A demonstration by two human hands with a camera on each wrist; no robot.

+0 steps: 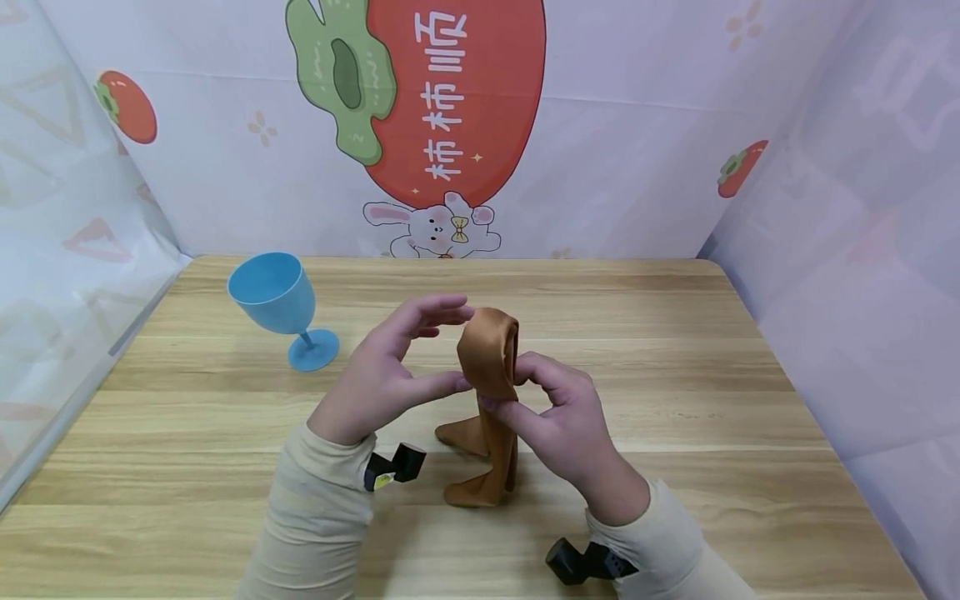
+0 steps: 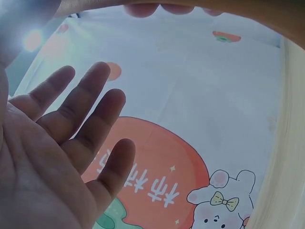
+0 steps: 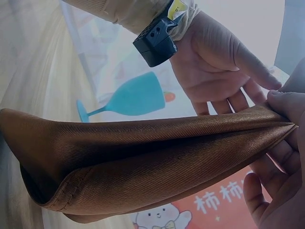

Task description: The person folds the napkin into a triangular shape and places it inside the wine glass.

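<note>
A brown satin necktie (image 1: 487,354) stands upright above the middle of the table. Its upper part is folded over into a rolled loop, and its lower ends trail onto the wood. My right hand (image 1: 566,417) pinches the necktie between thumb and fingers on its right side, just below the loop. On the other side, my left hand (image 1: 393,358) is spread around the loop, its thumb and fingertips at or close to the cloth. In the left wrist view an open palm (image 2: 52,152) shows with its fingers extended. The right wrist view shows the cloth's layers and stitched hem.
A blue goblet (image 1: 277,300) stands on the table (image 1: 675,350) to the left, beyond my left forearm. Printed white cloth (image 1: 630,167) hangs behind the table and along both sides. Black wrist cameras (image 1: 408,462) sit on the cuffs.
</note>
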